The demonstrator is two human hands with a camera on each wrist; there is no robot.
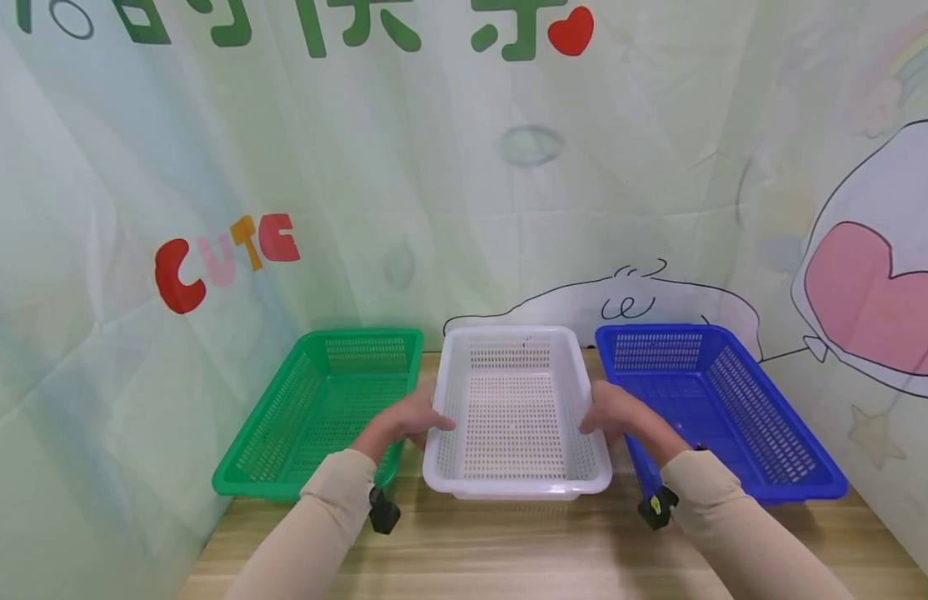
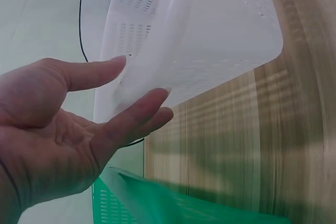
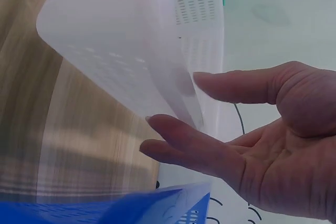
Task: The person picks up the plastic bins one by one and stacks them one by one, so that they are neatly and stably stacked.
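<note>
A white plastic basket (image 1: 518, 487) with slotted walls and floor sits between my hands in the head view. My left hand (image 1: 413, 413) holds its left rim, thumb on the inner side and fingers along the outer wall. On the opposite rim, my right hand (image 1: 616, 410) has the same hold, thumb inward. The left wrist view shows the left hand (image 2: 73, 119) with thumb and fingers on either side of the rim. In the right wrist view, the right hand (image 3: 262, 135) likewise straddles the white basket's edge (image 3: 157, 51). I see nothing inside the basket.
A green basket (image 1: 232, 482) stands to the left and a blue basket (image 1: 827, 483) to the right, both close to the white one. Under them is a wood-grain table (image 1: 509, 550). A printed curtain (image 1: 434, 167) hangs directly behind.
</note>
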